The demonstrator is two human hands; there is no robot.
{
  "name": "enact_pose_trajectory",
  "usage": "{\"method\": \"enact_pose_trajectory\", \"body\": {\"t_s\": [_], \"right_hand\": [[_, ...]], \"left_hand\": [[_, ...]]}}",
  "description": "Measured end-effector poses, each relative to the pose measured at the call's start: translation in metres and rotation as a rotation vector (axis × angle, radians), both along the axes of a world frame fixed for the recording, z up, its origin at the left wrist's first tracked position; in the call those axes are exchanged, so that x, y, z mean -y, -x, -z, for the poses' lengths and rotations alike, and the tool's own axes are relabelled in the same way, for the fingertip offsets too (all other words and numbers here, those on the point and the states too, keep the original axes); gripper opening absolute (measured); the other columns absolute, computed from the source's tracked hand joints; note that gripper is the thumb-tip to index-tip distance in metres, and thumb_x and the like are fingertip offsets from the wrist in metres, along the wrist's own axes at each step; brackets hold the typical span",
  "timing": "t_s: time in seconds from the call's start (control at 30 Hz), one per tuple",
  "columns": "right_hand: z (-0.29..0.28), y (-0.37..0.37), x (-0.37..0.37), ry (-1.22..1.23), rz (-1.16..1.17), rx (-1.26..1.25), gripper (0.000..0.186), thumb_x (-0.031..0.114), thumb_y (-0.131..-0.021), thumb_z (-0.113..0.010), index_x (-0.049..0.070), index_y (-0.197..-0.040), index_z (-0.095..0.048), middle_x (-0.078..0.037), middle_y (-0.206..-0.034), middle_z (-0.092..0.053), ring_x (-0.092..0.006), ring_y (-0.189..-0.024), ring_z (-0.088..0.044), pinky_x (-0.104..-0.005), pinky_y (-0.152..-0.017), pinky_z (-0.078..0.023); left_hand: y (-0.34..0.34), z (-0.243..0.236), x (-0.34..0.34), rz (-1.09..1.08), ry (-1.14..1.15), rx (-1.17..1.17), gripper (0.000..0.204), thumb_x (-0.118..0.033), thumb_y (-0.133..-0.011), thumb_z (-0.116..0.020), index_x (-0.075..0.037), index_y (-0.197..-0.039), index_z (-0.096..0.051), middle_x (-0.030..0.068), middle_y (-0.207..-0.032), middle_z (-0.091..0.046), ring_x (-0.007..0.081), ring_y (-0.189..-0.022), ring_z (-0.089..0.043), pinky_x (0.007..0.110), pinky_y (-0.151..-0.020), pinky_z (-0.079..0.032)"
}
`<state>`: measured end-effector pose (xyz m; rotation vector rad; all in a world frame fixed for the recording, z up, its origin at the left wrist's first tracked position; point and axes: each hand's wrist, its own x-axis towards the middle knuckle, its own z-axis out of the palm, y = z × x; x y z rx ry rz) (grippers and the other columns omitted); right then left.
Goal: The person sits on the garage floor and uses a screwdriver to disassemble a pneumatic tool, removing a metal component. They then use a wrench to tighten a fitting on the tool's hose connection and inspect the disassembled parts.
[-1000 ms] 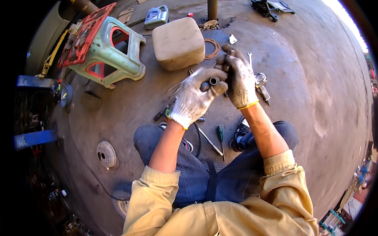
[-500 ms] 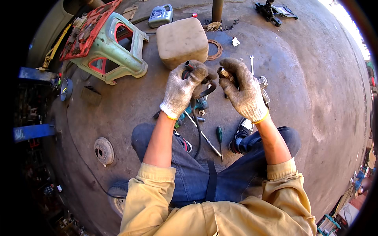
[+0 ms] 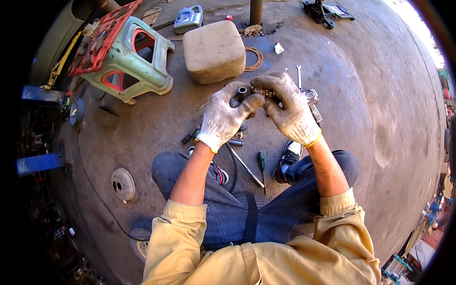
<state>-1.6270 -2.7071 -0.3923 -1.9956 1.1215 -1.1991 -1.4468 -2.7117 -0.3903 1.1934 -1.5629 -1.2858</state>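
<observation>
My left hand (image 3: 221,113), in a dirty white work glove, is closed around a black hose; a dark round end (image 3: 242,91) stands up between thumb and fingers. From below that hand the hose (image 3: 234,167) runs down between my legs. My gloved right hand (image 3: 290,107) pinches a brownish metal hose fitting (image 3: 266,92). Both hands meet in front of me, so the fitting is right beside the left fingertips. Whether the two parts are joined is hidden by the gloves. Under my hands lie a long metal bar (image 3: 249,167), a green-handled screwdriver (image 3: 261,164) and a socket (image 3: 236,142).
A tan block-shaped container (image 3: 213,50) stands just ahead. To its left is a green stool (image 3: 130,64) bearing a red tray (image 3: 102,40). A wrench (image 3: 299,77) and a rusty ring (image 3: 254,59) lie on the floor. At far right stands a floor jack (image 3: 323,10).
My hands were apart and have come together. The right hand has brought its fitting up to the left hand. The hose loop that showed between them is now hidden.
</observation>
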Motion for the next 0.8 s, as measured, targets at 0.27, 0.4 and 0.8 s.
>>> {"method": "enact_pose_trajectory", "body": {"t_s": [0.27,0.4,0.8], "right_hand": [[-0.009,0.006,-0.005,-0.443,-0.098,0.398,0.028,0.004,-0.085,-0.061,0.001,-0.112,-0.057,-0.012,-0.103,-0.060,-0.0198,-0.097,-0.062,-0.0308,-0.080,-0.053],[-0.022,0.014,-0.003,-0.941,-0.029,0.444,0.031,0.026,-0.094,-0.056,-0.002,-0.106,-0.059,-0.009,-0.096,-0.061,-0.0143,-0.089,-0.060,-0.0273,-0.073,-0.053],[0.019,0.002,-0.009,-1.090,-0.208,0.981,0.027,0.025,-0.097,-0.056,0.003,-0.114,-0.056,-0.006,-0.092,-0.062,-0.0076,-0.067,-0.053,-0.0189,-0.051,-0.039]], "left_hand": [[0.000,0.000,-0.002,0.018,-0.100,-0.062,0.037,-0.030,-0.086,-0.073,0.000,-0.106,-0.067,0.0020,-0.088,-0.066,0.0073,-0.078,-0.059,0.024,-0.070,-0.050],[0.001,0.007,-0.003,-0.005,0.016,0.055,0.035,-0.030,-0.086,-0.073,0.000,-0.105,-0.067,0.0025,-0.088,-0.067,0.0077,-0.079,-0.060,0.024,-0.070,-0.050],[0.002,0.014,-0.004,-0.021,0.053,0.105,0.035,-0.031,-0.085,-0.073,-0.002,-0.104,-0.068,0.0049,-0.088,-0.069,0.0083,-0.077,-0.061,0.025,-0.069,-0.051]]}}
